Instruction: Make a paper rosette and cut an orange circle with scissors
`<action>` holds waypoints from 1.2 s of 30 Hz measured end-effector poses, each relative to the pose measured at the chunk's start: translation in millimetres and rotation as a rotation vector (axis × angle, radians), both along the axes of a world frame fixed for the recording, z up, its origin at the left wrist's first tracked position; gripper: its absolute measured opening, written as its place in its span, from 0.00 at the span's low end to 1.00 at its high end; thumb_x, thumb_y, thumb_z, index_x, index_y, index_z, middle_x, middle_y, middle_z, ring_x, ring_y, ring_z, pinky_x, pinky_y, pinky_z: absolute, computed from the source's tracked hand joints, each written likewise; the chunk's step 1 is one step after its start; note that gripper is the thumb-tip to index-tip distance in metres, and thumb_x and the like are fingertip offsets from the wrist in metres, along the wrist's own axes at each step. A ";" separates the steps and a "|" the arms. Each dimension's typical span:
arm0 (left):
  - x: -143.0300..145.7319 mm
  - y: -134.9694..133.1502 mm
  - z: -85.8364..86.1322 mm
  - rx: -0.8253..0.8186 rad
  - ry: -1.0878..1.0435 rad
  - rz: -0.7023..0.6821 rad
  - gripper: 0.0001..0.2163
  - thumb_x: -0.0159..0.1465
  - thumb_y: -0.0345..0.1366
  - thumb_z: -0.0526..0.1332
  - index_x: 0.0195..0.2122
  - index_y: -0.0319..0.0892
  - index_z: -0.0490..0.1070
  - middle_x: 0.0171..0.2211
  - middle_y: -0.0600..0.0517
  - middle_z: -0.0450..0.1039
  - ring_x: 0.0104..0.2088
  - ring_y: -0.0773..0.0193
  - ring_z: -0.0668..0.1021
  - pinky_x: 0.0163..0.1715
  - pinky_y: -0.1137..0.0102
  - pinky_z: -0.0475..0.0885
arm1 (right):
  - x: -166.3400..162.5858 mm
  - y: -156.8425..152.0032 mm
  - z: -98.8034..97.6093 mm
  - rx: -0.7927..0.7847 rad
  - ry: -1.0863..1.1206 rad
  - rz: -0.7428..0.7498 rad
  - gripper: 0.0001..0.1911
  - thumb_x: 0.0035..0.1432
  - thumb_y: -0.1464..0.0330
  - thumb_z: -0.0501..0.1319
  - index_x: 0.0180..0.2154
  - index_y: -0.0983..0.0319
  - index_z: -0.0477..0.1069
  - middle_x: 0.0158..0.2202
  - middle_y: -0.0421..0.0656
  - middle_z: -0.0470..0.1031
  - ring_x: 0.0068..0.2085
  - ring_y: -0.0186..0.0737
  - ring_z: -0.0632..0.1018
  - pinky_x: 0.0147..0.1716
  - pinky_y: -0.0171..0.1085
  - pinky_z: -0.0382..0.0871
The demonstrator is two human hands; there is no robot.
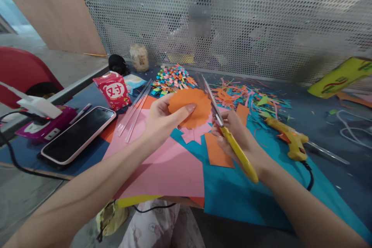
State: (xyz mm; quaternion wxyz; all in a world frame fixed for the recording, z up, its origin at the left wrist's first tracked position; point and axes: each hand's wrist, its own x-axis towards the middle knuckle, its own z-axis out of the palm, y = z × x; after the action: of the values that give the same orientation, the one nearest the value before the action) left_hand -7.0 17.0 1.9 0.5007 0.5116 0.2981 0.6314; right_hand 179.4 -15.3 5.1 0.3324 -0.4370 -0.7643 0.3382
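Between thumb and fingers, my left hand [171, 114] pinches a round orange paper piece [190, 100] with a scalloped edge. My right hand [235, 131] grips a pair of scissors [236, 153] with a yellow handle, blades pointing up and away from me. The blades lie close along the right edge of the orange paper; whether they touch it I cannot tell. Below the held paper lies a pink paper cutout [193, 135]. Under my hands are a pink sheet [168, 166], a blue sheet [232, 197] and an orange rectangle of paper [217, 151].
A glue gun [289, 137] lies at right with a glue stick in it. Behind are a heap of folded paper bits [174, 77] and paper scraps [235, 95]. At left are clear sticks [136, 110], a red packet [113, 90] and a phone [80, 133]. A perforated metal panel [247, 27] stands behind.
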 end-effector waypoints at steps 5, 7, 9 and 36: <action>0.9 -0.7 1.4 -0.012 -0.026 0.012 0.08 0.49 0.37 0.68 0.30 0.43 0.73 0.23 0.56 0.74 0.21 0.70 0.75 0.21 0.75 0.72 | 1.0 0.5 0.7 0.021 -0.025 -0.022 0.13 0.58 0.59 0.56 0.37 0.56 0.53 0.28 0.36 0.58 0.27 0.35 0.63 0.24 0.37 0.61; 1.2 -0.9 1.9 -0.020 -0.043 0.009 0.09 0.48 0.37 0.68 0.29 0.43 0.73 0.24 0.56 0.75 0.22 0.70 0.75 0.21 0.75 0.72 | 1.5 0.4 0.7 0.020 -0.028 -0.025 0.13 0.58 0.60 0.56 0.38 0.56 0.53 0.28 0.36 0.58 0.26 0.35 0.62 0.23 0.36 0.60; 1.1 -1.2 2.6 -0.018 -0.043 0.006 0.09 0.48 0.37 0.68 0.29 0.43 0.73 0.24 0.57 0.74 0.20 0.70 0.75 0.20 0.75 0.71 | 1.6 0.2 0.9 0.011 -0.027 -0.029 0.13 0.57 0.60 0.56 0.38 0.56 0.53 0.28 0.36 0.59 0.26 0.34 0.63 0.23 0.36 0.60; -10.0 31.1 1.0 0.061 0.122 0.252 0.08 0.51 0.38 0.66 0.23 0.41 0.69 0.19 0.56 0.70 0.19 0.71 0.71 0.20 0.76 0.66 | 18.4 36.2 -3.8 0.109 -0.571 -0.579 0.23 0.50 0.46 0.56 0.30 0.58 0.54 0.27 0.44 0.71 0.27 0.44 0.72 0.23 0.36 0.56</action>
State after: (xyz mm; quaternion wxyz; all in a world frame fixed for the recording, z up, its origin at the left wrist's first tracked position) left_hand -17.0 48.0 2.9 0.3828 0.5225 0.3706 0.6656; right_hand 197.8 20.9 1.3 0.2108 -0.6922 -0.6881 0.0548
